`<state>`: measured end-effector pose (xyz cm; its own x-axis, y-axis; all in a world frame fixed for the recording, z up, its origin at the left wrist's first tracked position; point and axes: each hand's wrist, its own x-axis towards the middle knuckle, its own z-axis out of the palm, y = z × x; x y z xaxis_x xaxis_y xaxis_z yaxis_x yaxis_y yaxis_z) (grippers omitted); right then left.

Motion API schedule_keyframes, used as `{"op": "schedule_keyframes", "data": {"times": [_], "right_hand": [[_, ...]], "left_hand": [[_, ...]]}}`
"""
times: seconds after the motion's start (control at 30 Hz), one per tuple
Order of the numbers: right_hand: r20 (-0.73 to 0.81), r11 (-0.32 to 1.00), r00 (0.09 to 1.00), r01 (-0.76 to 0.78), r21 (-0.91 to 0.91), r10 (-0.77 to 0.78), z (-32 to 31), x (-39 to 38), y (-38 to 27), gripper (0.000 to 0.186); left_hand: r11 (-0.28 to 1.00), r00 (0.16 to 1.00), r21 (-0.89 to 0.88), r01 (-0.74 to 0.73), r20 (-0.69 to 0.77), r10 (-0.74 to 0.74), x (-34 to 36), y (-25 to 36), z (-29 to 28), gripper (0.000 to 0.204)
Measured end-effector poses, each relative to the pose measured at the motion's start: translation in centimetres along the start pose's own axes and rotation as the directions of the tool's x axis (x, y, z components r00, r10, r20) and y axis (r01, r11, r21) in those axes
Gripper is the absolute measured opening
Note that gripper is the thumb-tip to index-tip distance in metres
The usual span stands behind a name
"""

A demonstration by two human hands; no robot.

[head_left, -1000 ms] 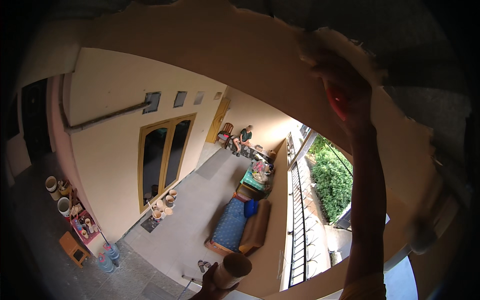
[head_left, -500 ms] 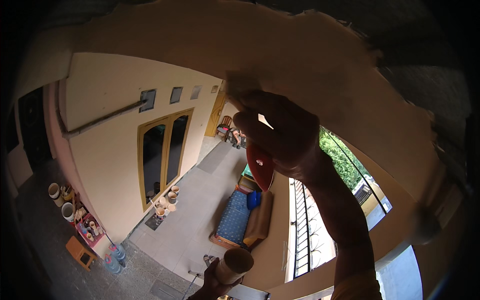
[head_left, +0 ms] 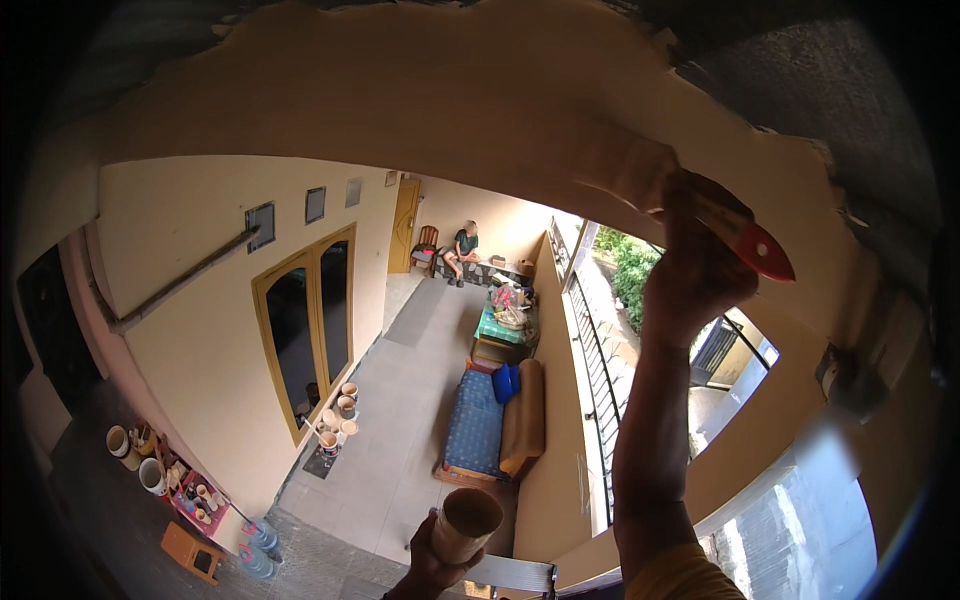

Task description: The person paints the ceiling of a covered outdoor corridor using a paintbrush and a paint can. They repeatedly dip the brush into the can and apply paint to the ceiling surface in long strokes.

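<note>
My raised right hand grips a wide paintbrush with a red-tipped handle. Its bristle end, dim and slightly blurred, lies against the brownish painted surface overhead. Low in the view, my left hand is wrapped round the side of a beige cup-shaped container. The cup is held open end up, well below the brush; what is inside is too dark to make out.
Beneath the cup shows a metal ladder top. On the floor far below are a blue-covered sofa, a green-topped table, several paint pots, an orange stool and water bottles. A seated person is at the far end.
My right hand has moved right with the brush, whose handle now points right instead of down. The view has shifted, bringing the seated person and table into sight. The cup stays in my left hand.
</note>
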<state>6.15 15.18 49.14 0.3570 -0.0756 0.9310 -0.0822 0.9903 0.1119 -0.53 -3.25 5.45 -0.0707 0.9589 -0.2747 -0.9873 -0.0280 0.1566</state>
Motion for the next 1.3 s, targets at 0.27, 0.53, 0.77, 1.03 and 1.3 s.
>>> {"op": "schedule_keyframes", "data": {"times": [0.27, 0.53, 0.77, 1.03, 1.3], "right_hand": [[0.082, 0.382, 0.962, 0.181, -0.906, -0.262, -20.6, 4.1, 0.9, 0.012], [0.369, 0.636, 0.84, 0.543, -0.549, -0.399, -2.9, -0.7, -1.6, 0.024], [0.186, 0.936, 0.923, 0.349, -0.046, -0.336, 4.8, -3.4, -5.5, 0.026], [-0.091, 0.998, 0.994, -0.057, -0.015, 0.055, -7.2, 3.2, 0.2, 0.006], [0.219, 0.569, 0.92, 0.376, -0.732, -0.326, -9.0, 7.9, 0.9, 0.015]], "left_hand": [[0.999, 0.998, 0.003, 0.054, 0.013, -0.054, 1.1, -0.8, -3.1, 0.051], [0.997, 0.999, 0.066, 0.034, 0.0, -0.034, 0.1, -0.4, -3.1, 0.051], [0.998, 0.999, -0.05, -0.038, 0.008, 0.038, -0.4, -0.5, -2.9, 0.063], [0.999, 0.996, 0.017, -0.042, -0.083, 0.043, -1.2, -0.7, -2.4, 0.062], [0.999, 0.998, -0.009, 0.034, -0.054, -0.034, -1.1, -0.9, -1.8, 0.058]]}}
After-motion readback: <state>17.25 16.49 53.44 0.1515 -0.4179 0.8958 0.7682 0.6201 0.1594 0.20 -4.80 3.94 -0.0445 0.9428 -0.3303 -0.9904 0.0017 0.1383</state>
